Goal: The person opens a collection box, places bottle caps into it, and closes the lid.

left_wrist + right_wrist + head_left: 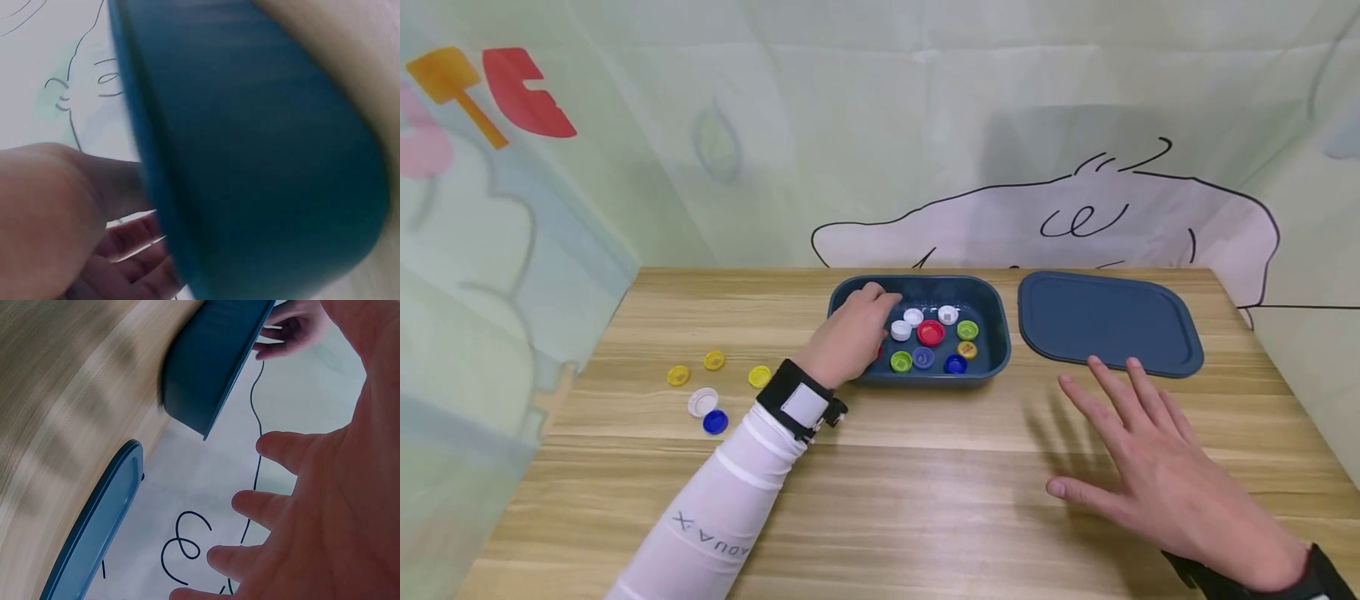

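Note:
My left hand is over the left end of a dark blue tub, fingers loosely bent above its inside. No thing shows between those fingers; the rim partly covers the fingertips in the left wrist view. White, red, green, blue and yellow bottle caps lie in the tub, among them a large red cap near the middle. Part of another red cap peeks out beside the left hand. My right hand hovers over the table with its fingers spread, holding nothing, near the front edge of a flat dark blue lid.
To the left on the wooden table lie several loose caps: a white cap, a blue cap beside it, and yellow caps such as this yellow cap. A printed cloth hangs behind the table.

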`<state>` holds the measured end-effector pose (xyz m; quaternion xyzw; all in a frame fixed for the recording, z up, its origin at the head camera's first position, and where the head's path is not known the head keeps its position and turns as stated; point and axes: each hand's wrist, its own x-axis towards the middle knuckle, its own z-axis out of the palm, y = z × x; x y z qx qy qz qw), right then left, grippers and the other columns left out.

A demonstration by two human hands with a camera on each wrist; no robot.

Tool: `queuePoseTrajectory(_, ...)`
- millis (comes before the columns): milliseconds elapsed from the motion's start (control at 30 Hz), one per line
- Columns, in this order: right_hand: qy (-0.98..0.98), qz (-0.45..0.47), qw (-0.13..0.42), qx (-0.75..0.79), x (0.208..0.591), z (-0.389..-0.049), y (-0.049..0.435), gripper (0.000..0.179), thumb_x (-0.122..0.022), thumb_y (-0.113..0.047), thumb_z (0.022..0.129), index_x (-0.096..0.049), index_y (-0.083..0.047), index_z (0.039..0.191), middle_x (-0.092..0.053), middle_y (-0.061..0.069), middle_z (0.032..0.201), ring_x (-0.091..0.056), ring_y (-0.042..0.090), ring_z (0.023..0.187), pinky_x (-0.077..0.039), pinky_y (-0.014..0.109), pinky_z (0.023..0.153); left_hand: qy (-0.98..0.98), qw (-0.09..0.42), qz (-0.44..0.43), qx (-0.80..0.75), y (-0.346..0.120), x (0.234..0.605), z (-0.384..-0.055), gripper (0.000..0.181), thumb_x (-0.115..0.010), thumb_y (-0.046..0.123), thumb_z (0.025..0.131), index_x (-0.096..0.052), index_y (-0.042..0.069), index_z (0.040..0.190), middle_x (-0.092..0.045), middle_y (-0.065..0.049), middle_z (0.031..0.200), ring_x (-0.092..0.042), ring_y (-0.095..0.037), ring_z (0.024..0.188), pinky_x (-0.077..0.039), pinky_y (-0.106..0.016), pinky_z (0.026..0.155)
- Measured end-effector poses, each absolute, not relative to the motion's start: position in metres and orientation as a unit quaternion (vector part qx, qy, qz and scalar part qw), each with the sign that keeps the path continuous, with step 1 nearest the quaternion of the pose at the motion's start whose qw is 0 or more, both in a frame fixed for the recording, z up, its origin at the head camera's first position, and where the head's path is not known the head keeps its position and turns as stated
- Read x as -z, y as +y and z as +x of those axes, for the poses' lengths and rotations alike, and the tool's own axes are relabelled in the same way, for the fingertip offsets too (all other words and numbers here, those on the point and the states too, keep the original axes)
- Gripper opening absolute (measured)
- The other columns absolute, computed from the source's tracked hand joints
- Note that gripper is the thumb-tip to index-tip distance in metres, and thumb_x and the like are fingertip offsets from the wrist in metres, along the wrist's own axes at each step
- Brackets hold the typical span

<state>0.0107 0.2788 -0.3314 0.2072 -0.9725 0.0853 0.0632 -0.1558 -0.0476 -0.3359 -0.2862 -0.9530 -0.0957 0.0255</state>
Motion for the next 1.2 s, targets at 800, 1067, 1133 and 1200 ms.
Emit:
queuePoseTrajectory(800, -0.975, 0.203, 0.051, -0.07, 0.326, 0.001, 0.27, 0.101, -0.059, -0.074, 0.071, -0.015, -0.029, 0.15, -0.001, 0.005, 0.155, 0.008, 0.034, 0.137, 0.004, 0.056, 0.104, -0.966, 0.095, -0.212, 0.117, -0.159, 0.316, -0.15, 0.054, -0.067, 0.016, 0.084, -0.046, 0.002, 0.133, -0.046, -0.015, 0.129, -0.043, -0.03, 0.118, -0.033, -0.04, 0.099)
queuePoseTrajectory(1067, -0.974, 0.205, 0.051, -0.076, 0.327, -0.001, 0.27, 0.1, -0.06, -0.072, 0.071, -0.016, -0.029, 0.15, -0.002, 0.005, 0.154, 0.008, 0.034, 0.137, 0.004, 0.054, 0.105, -0.982, 0.044, -0.146, 0.116, -0.202, 0.322, -0.147, 0.049, -0.065, 0.014, 0.085, -0.049, -0.001, 0.128, -0.046, -0.02, 0.127, -0.042, -0.037, 0.117, -0.034, -0.047, 0.097)
queuePoseTrajectory(1133, -0.974, 0.207, 0.054, -0.079, 0.328, -0.001, 0.27, 0.1, -0.06, -0.072, 0.072, -0.016, -0.029, 0.15, -0.003, 0.005, 0.154, 0.008, 0.034, 0.137, 0.004, 0.054, 0.105, -0.984, 0.026, -0.132, 0.115, -0.21, 0.324, -0.145, 0.048, -0.065, 0.014, 0.085, -0.049, -0.002, 0.128, -0.045, -0.022, 0.126, -0.041, -0.039, 0.117, -0.033, -0.048, 0.097)
queuePoseTrajectory(1200, -0.973, 0.209, 0.055, -0.082, 0.328, -0.001, 0.27, 0.1, -0.061, -0.071, 0.072, -0.017, -0.028, 0.15, -0.003, 0.005, 0.154, 0.007, 0.034, 0.137, 0.005, 0.054, 0.105, -0.986, 0.004, -0.118, 0.116, -0.218, 0.327, -0.144, 0.048, -0.065, 0.014, 0.085, -0.049, -0.003, 0.127, -0.044, -0.024, 0.126, -0.041, -0.041, 0.115, -0.033, -0.049, 0.097)
